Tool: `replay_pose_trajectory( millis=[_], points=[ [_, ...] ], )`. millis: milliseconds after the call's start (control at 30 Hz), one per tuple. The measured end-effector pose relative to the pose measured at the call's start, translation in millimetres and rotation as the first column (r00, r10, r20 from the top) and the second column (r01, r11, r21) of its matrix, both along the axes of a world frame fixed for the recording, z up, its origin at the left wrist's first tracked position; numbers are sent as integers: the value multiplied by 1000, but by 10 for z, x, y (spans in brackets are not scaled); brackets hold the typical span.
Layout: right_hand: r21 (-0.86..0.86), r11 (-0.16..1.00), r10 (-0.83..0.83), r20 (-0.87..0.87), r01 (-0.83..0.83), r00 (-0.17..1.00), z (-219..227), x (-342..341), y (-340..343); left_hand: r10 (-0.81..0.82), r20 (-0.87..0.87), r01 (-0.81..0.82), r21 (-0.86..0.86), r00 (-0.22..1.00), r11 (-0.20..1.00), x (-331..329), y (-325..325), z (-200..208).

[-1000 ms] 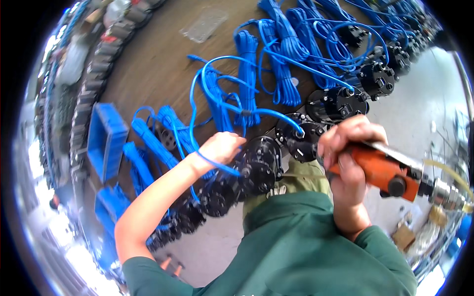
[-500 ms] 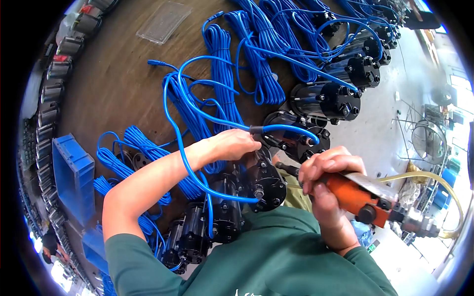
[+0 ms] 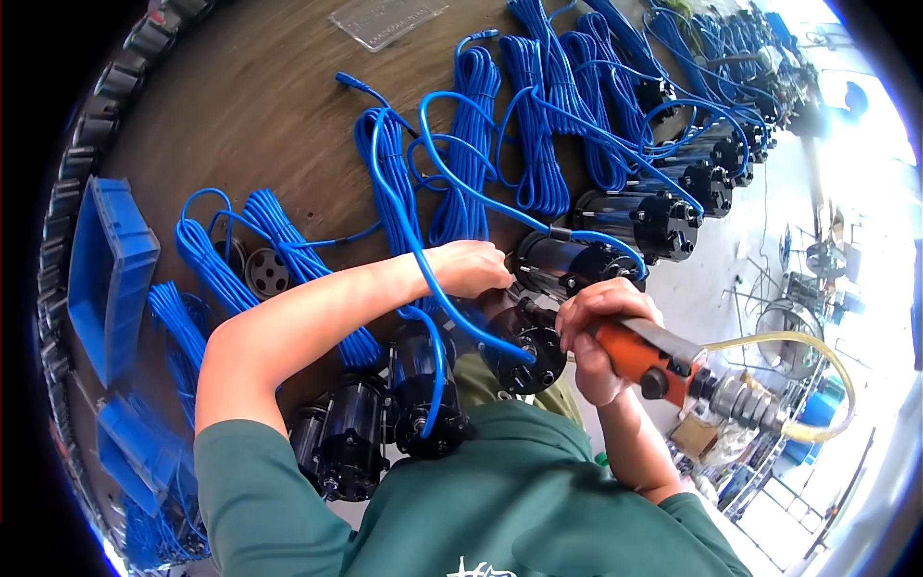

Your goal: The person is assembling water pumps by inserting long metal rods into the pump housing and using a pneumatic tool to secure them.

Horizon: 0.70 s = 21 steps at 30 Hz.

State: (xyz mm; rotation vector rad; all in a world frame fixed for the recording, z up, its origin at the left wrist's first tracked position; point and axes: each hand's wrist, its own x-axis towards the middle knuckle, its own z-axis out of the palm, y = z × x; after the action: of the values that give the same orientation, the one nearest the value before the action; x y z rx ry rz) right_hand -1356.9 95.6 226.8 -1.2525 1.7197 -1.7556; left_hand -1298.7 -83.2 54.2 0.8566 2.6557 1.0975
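Observation:
My right hand [image 3: 604, 337] is wrapped round an orange air screwdriver [image 3: 646, 363], a pale yellow hose [image 3: 838, 370] at its rear. The dark tip of the tool points left and meets or overlaps the upper edge of the end cap on a black cylindrical pump [image 3: 527, 363]. At this pump's far end is my left hand [image 3: 471, 269], its fingers curled against the body; the fingertips are mostly hidden. A blue cable [image 3: 423, 245] arches over my left wrist and runs to the end cap.
More black pumps [image 3: 639, 223] line the table edge on both sides, with bundled blue cables [image 3: 471, 144] lying behind them. Blue bins [image 3: 108, 279] stand at the left. A clear plastic sheet [image 3: 385, 21] lies on the brown tabletop [image 3: 279, 115]. Metal cylinders [image 3: 96, 106] form a row farther left.
The view has shifted, so the bench items sit differently. My right hand has brought the screwdriver left, its tip closer to the pump's end cap. My left hand stays at the same pump.

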Motion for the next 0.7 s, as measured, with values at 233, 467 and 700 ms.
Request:
replay_pose_trajectory(
  millis=[233, 467, 700],
  points=[
    [-270, 956, -81, 125, 112, 989, 999, 155, -29, 48, 39, -48, 19, 998, 999, 44, -4, -65],
    [48, 999, -11, -131, 18, 991, 382, 231, 212, 53, 44, -55, 34, 998, 998, 11, 24, -38],
    [-57, 989, -128, 162, 139, 978, 293, 167, 63, 70, 71, -73, 36, 995, 997, 0, 46, -90]
  ],
)
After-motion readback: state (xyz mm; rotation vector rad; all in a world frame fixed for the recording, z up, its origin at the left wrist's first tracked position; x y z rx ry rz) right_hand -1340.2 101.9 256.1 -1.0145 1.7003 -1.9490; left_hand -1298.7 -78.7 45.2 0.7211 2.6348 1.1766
